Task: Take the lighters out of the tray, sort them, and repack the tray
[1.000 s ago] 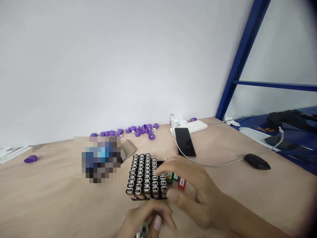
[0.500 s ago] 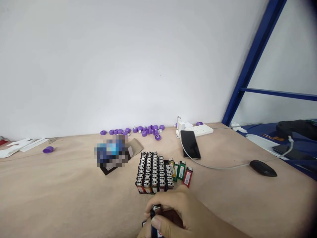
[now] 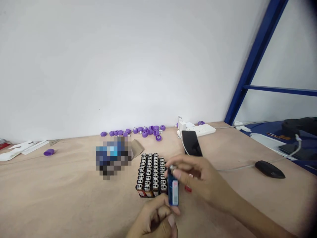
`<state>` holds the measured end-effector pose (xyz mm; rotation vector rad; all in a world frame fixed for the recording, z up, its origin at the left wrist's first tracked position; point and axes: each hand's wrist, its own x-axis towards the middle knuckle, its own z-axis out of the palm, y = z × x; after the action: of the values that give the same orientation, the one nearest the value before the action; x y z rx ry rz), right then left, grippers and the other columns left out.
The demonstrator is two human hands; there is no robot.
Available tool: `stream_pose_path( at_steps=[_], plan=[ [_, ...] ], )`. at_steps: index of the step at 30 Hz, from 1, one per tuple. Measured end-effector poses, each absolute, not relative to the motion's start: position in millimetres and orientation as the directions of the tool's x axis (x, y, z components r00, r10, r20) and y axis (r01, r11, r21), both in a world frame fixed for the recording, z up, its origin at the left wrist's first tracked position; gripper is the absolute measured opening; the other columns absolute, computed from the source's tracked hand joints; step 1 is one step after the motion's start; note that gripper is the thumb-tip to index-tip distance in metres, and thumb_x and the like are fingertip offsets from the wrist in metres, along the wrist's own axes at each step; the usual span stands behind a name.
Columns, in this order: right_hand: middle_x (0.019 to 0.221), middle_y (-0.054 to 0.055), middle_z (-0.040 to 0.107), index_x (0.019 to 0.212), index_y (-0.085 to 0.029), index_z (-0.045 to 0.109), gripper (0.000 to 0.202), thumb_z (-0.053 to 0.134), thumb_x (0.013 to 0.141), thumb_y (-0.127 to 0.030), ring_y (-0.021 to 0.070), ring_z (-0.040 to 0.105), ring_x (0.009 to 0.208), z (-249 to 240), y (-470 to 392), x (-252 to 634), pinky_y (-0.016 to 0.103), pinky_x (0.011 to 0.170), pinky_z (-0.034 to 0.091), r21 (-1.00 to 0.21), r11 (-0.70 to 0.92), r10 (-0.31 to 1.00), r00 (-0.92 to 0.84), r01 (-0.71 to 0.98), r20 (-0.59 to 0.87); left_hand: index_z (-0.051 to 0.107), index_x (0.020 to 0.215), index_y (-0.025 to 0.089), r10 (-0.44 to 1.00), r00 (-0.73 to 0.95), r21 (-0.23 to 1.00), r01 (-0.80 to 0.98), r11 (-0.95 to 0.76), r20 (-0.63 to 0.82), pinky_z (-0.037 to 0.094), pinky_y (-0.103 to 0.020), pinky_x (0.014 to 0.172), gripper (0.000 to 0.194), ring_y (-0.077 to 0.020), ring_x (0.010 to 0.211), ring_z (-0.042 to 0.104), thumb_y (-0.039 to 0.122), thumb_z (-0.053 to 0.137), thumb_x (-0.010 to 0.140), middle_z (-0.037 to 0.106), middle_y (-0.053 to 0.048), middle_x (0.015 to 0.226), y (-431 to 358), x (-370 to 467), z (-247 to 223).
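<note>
My right hand pinches a blue lighter near its metal top, thumb against fingers. The lighter hangs upright, its pale barcode label facing me, in front of the right side of the block of lighters. This block stands in rows, metal tops up. Just below the blue lighter is my left hand, fingers curled and thumb bent inward; one fingertip shows behind the lighter's lower end. Whether anything sits inside the left hand is hidden. A red lighter lies partly covered by my right hand.
Behind the right hand lie a black phone and a white power strip. A black mouse sits at right, with a cable running past. Several purple caps line the wall. A blurred blue box stands left of the lighters.
My right hand has risen and moved away from me with the blue lighter, toward the block's right side. My left hand has come into fuller view. Loose lighters there are now mostly covered.
</note>
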<state>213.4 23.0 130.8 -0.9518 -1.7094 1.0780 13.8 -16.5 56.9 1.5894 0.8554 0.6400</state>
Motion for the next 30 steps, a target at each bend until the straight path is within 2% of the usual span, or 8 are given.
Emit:
stream_pose_path(
  at_steps=[3,6,8,10,13,16,25,30],
  plan=[
    [0.075,0.003,0.075,0.100,-0.020,0.069,0.025,0.061,0.088,-0.039,0.0205,0.071,0.070,122.6,51.5,232.2,0.029,0.062,0.056,-0.899,0.379,0.925,-0.094,0.219,0.367,0.058,0.107,0.017,0.807,0.534,0.822,0.321,-0.470,0.252,0.055,-0.023,0.067,0.023,-0.0151,0.072,0.067,0.032,0.041,0.102,0.070,-0.006,0.080,-4.6,10.8,72.9],
    [0.086,0.005,0.078,0.100,-0.019,0.069,0.022,0.062,0.086,-0.034,0.0220,0.074,0.078,97.4,75.1,243.0,0.032,0.071,0.060,-0.857,0.392,0.909,0.003,0.335,0.417,0.046,0.136,0.017,0.613,0.592,0.372,0.488,-0.789,0.524,0.048,-0.042,0.103,0.040,-0.0274,0.127,0.053,0.016,0.045,0.096,0.058,-0.017,0.134,8.7,6.9,78.5],
    [0.083,0.006,0.078,0.097,-0.017,0.069,0.020,0.062,0.085,-0.032,0.0226,0.075,0.075,79.1,84.0,244.8,0.032,0.067,0.061,-0.860,0.372,0.920,-0.013,0.349,0.392,0.028,0.151,0.013,0.552,0.695,0.161,0.546,-0.822,0.461,0.038,-0.052,0.112,0.061,-0.0326,0.145,0.029,0.018,0.048,0.093,0.034,-0.020,0.156,16.4,6.7,77.6],
    [0.083,0.007,0.079,0.096,-0.017,0.069,0.019,0.061,0.086,-0.031,0.0228,0.076,0.076,66.3,86.8,243.1,0.032,0.068,0.062,-0.864,0.368,0.925,-0.035,0.344,0.379,0.018,0.154,0.008,0.531,0.773,0.031,0.557,-0.830,0.346,0.035,-0.054,0.114,0.073,-0.0339,0.149,0.020,0.023,0.051,0.091,0.024,-0.019,0.161,21.7,8.3,76.0],
    [0.088,0.007,0.079,0.098,-0.017,0.068,0.018,0.059,0.089,-0.029,0.0216,0.077,0.082,58.1,83.3,236.6,0.030,0.073,0.062,-0.853,0.386,0.918,-0.062,0.350,0.391,0.022,0.154,0.007,0.490,0.834,-0.141,0.533,-0.834,0.253,0.034,-0.052,0.114,0.073,-0.0328,0.146,0.028,0.025,0.054,0.090,0.032,-0.015,0.159,25.6,11.7,74.0],
    [0.090,0.006,0.080,0.099,-0.018,0.069,0.016,0.059,0.089,-0.024,0.0209,0.077,0.084,54.2,77.8,228.6,0.030,0.077,0.061,-0.823,0.421,0.904,-0.107,0.380,0.413,0.030,0.151,0.006,0.446,0.849,-0.300,0.520,-0.800,0.282,0.033,-0.049,0.113,0.066,-0.0325,0.143,0.035,0.024,0.052,0.092,0.038,-0.013,0.156,27.4,13.6,71.6],
    [0.116,0.007,0.075,0.121,-0.022,0.065,0.029,0.054,0.095,-0.016,0.0213,0.072,0.100,41.0,76.5,226.5,0.030,0.088,0.055,-0.613,0.618,0.785,-0.347,0.491,0.514,0.045,0.143,0.003,0.369,0.858,-0.399,0.498,-0.770,0.358,0.021,-0.047,0.114,0.053,-0.0331,0.137,0.042,0.020,0.050,0.093,0.049,-0.015,0.148,29.6,15.5,68.5],
    [0.113,0.008,0.075,0.122,-0.021,0.062,0.027,0.053,0.097,-0.017,0.0217,0.072,0.096,41.9,76.9,229.9,0.030,0.084,0.054,-0.546,0.614,0.784,-0.365,0.569,0.501,0.048,0.140,0.001,0.353,0.859,-0.388,0.489,-0.781,0.370,0.021,-0.048,0.113,0.049,-0.0341,0.134,0.045,0.016,0.048,0.094,0.053,-0.016,0.145,30.4,17.1,69.7]
  ],
)
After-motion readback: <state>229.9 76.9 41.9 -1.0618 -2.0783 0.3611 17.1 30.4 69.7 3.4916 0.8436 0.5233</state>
